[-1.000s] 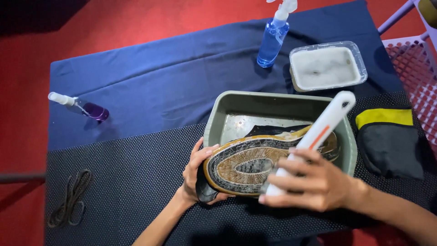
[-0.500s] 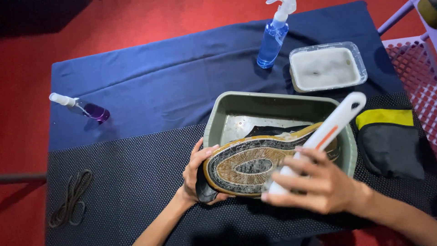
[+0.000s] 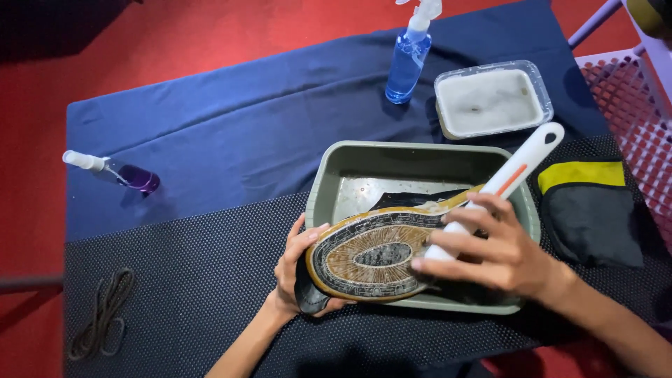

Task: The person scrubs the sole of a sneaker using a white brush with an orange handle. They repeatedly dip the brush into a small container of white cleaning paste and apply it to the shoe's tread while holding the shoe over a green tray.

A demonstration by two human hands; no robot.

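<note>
Change: your right hand [image 3: 500,255] has tilted the white brush [image 3: 505,183] lower and further right than a second ago; its handle tip now sits past the tub's right rim, so the scrubbing stroke runs along the sole.
Shoe [image 3: 374,255]: centre of frame, sole up, propped over the tub's near rim.
Left hand [image 3: 297,269]: your fingers curl round the shoe's heel end, steadying it.
Right hand: your fingers are wrapped tight on the brush handle.
Grey tub [image 3: 329,175]: wet floor, dark insole-like piece inside.
Clear tray [image 3: 539,87]: upper right, cloudy liquid.
Spray bottle [image 3: 407,59]: upper centre, blue liquid.
Small bottle [image 3: 115,171]: left, lying down, purple liquid.
</note>
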